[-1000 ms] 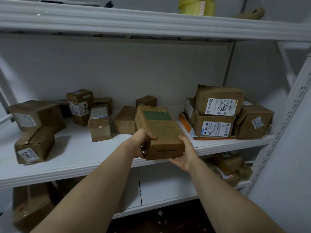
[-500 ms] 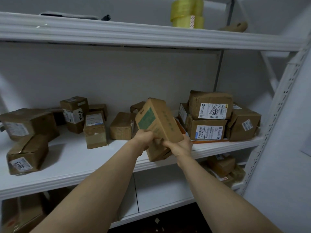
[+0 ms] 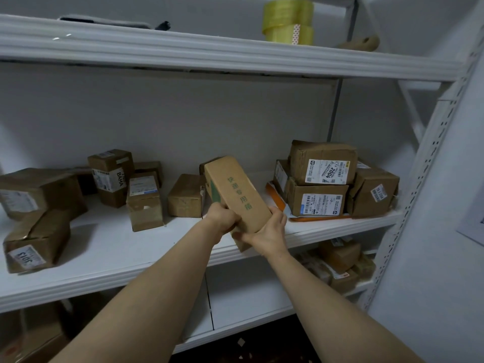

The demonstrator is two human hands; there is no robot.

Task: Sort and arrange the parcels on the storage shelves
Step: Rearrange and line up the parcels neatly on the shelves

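Head cam: both hands, left (image 3: pixel 222 218) and right (image 3: pixel 267 233), grip one long brown cardboard parcel (image 3: pixel 237 195) (green print on it), tilted above the front edge of the white middle shelf (image 3: pixel 117 247).

Pretty dim, flat greyish light all round. Boxes threw soft shadows on the middle shelf (image 3: pixel 112 247), and the level below was murky. Fisheye lens bent the top shelf (image 3: pixel 183 51) and right upright (image 3: pixel 429 163). The left-edge parcel (image 3: pixel 34 239) looked smeary, but the 2004 label (image 3: pixel 327 172) was readable.
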